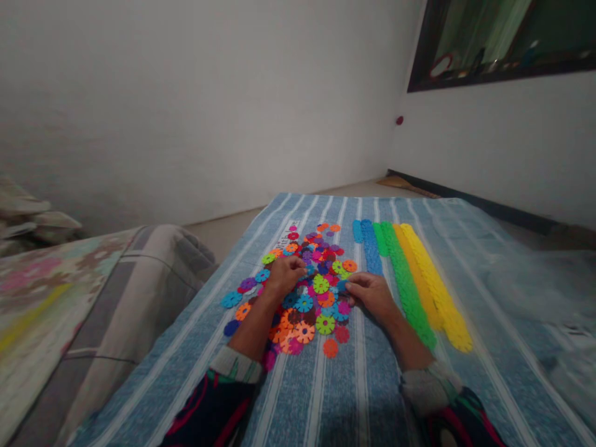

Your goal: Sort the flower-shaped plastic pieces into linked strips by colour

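A loose heap of flower-shaped notched plastic discs (304,332) in orange, pink, blue, purple and lime green lies in front of me. My left hand (285,275) is over the heap's left side, thumb and finger pinched on a blue disc (309,270). At the right edge of the heap, my right hand (371,294) pinches another blue disc (342,285). Right of the heap, overlapping discs lie in rows sorted by colour: a blue row (372,248), a green row (407,292), an orange row (421,285) and a yellow row (435,282).
A blue-and-white striped cloth (316,416) covers the surface under the discs. Clear plastic wrapping (535,285) lies at the right. A grey draped cover (153,273) stands at the left. White walls and a dark-framed window (503,77) are behind.
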Available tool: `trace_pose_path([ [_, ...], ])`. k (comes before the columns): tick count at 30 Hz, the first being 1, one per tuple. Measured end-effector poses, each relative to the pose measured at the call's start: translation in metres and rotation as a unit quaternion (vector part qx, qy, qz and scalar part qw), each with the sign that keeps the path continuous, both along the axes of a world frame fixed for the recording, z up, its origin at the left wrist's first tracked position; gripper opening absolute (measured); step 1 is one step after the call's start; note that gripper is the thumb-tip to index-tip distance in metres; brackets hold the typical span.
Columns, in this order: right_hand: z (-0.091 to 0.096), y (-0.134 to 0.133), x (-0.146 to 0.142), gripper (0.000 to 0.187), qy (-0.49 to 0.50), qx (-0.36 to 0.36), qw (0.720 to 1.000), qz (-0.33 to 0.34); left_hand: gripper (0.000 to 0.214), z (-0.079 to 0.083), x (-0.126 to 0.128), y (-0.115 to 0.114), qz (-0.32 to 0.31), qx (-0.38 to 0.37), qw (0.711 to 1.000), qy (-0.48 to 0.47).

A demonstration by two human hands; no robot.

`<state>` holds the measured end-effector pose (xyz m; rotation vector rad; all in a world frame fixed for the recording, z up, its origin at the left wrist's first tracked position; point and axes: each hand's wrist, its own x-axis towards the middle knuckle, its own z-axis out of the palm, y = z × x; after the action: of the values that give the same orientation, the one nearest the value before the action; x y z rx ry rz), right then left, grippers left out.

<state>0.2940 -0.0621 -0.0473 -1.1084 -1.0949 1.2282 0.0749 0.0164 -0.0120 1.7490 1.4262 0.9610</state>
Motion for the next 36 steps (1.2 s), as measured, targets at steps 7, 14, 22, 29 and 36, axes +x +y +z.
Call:
trace_pose_path([
  [7, 0.005, -0.002, -0.006, 0.02, 0.015, 0.012, 1.0, 0.014, 0.01, 0.002, 0.032, -0.054, -0.057, -0.058, 0.991, -0.104],
  [14, 0.003, -0.002, -0.009, 0.023, 0.027, 0.004, 0.999, 0.04, 0.015, -0.002, 0.045, -0.07, -0.028, -0.095, 0.981, -0.166],
  [22, 0.0, 0.0, -0.008, 0.025, 0.023, -0.006, 0.998, 0.064, 0.023, -0.007, 0.046, -0.078, -0.026, -0.127, 0.972, -0.196],
  [29, 0.015, 0.0, 0.006, 0.015, -0.099, 0.015, 0.994, 0.053, 0.018, -0.006, 0.039, -0.078, -0.034, -0.086, 0.979, -0.181],
  [36, 0.063, 0.067, 0.054, 0.019, -0.555, 0.023, 0.825, -0.107, 0.018, -0.004, 0.023, -0.07, 0.028, -0.015, 0.992, -0.121],
])
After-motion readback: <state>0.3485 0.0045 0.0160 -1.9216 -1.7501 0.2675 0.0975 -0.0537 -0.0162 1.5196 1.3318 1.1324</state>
